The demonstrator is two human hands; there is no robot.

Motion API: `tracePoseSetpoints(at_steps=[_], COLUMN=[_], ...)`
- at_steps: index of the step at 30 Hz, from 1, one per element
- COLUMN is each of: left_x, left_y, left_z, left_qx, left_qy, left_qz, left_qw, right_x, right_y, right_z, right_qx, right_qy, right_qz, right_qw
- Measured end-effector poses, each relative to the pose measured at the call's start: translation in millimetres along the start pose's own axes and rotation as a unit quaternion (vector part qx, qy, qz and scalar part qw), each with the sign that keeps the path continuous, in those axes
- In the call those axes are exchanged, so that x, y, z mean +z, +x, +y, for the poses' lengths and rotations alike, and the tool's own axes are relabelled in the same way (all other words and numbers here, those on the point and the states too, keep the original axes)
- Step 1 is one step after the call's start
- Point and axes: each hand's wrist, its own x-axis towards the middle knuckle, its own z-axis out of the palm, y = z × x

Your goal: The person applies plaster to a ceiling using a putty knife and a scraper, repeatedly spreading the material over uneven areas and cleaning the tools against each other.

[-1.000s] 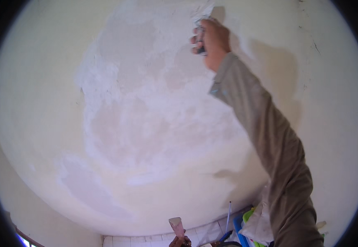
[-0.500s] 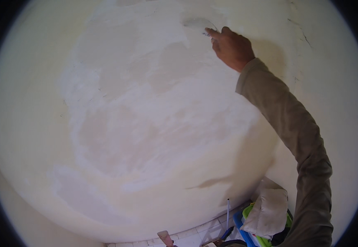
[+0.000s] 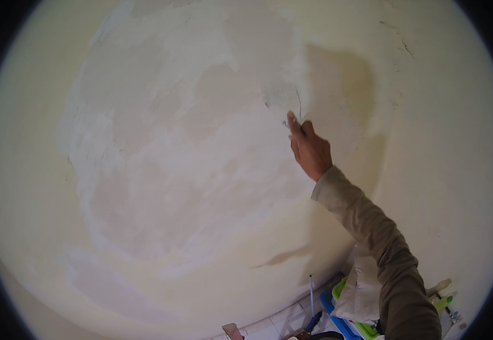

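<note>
My right hand (image 3: 312, 152) is closed around a putty knife, with its index finger stretched along the tool. The wide, thin blade of the putty knife (image 3: 283, 102) lies against the wall (image 3: 36, 170), over a large patch of whitish-grey filler (image 3: 201, 175). Most of the handle is hidden in my fingers. At the bottom edge a second flat blade (image 3: 233, 331), smeared with pale filler, pokes into view; whatever holds it is out of the picture. My left hand does not show.
Below at the wall's foot stand a blue and green container (image 3: 343, 323) with a pale cushion-like bundle (image 3: 360, 292) on it, a thin white rod (image 3: 311, 294) and white floor tiles (image 3: 266, 327). A corner with cracks (image 3: 406, 48) runs down the right side.
My right hand has drawn the putty knife downward over the filler from near the top of the wall. The view has shifted a little, and the lower blade sits further down.
</note>
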Motion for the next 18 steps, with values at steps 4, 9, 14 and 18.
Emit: tracePoseSetpoints(at_steps=[4,9,14,18], left_x=[5,-5,-5,-13], left_y=[4,7,-5,8], left_z=[6,-15,-4,-9], left_qx=[0.021,-0.009,-0.011,0.038], left_qy=[-0.021,-0.02,0.004,0.022], left_qz=[-0.014,0.029,0.0,0.0], left_qw=[0.999,0.999,1.0,0.999], right_x=[1,-35,-69,-89], right_y=[-44,-62,64,150], right_z=[2,-1,-8,-44], right_qx=[0.045,0.021,-0.086,-0.13], right_qy=[0.0,0.04,-0.019,-0.079], right_qz=[-0.061,-0.076,0.086,0.058], right_qw=[0.997,0.996,0.992,0.987])
